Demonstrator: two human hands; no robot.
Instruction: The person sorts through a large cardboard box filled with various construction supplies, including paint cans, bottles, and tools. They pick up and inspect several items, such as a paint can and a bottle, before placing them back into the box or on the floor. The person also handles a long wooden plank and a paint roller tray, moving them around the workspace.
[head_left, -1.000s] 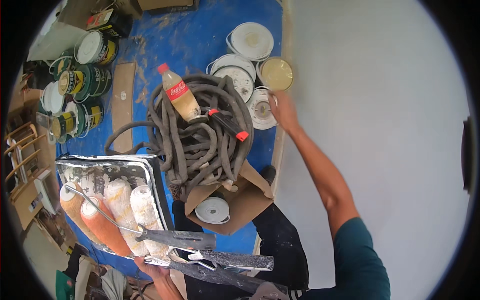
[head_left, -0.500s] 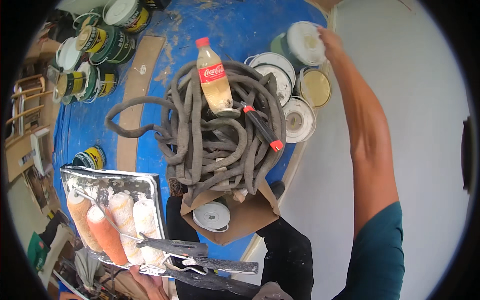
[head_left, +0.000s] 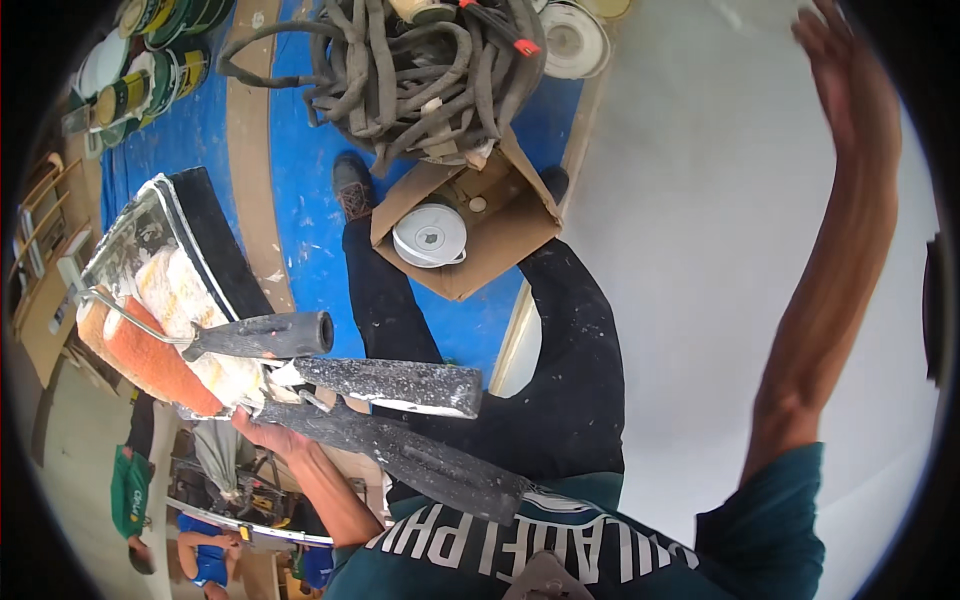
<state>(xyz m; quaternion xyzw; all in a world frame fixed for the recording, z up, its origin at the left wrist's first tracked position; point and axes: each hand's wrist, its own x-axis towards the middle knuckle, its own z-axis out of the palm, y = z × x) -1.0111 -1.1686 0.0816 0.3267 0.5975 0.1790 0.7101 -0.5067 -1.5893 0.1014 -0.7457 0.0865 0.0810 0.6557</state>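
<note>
My left hand (head_left: 268, 434) grips the edge of a paint-smeared black paint tray (head_left: 222, 235), which is tilted. In the tray lie several paint rollers, among them an orange roller (head_left: 155, 365) and white-coated rollers (head_left: 180, 290). Their black handles (head_left: 400, 385) stick out toward my body. My fingers are partly hidden beneath the tray. My right hand (head_left: 840, 70) is raised at the far right by the pale wall, with fingers stretched out and nothing in them.
An open cardboard box (head_left: 510, 215) holding a white-lidded tub (head_left: 430, 237) stands between my legs. Beyond it lies a thick grey coiled hose (head_left: 400, 80) on blue sheeting (head_left: 300, 190). Paint buckets (head_left: 575, 40) stand near the wall and at the left. Other people (head_left: 205, 555) are at lower left.
My right hand has left the white bucket lid and swung right along the wall. The tray has come closer and tilted in my left hand. The view has shifted toward my body.
</note>
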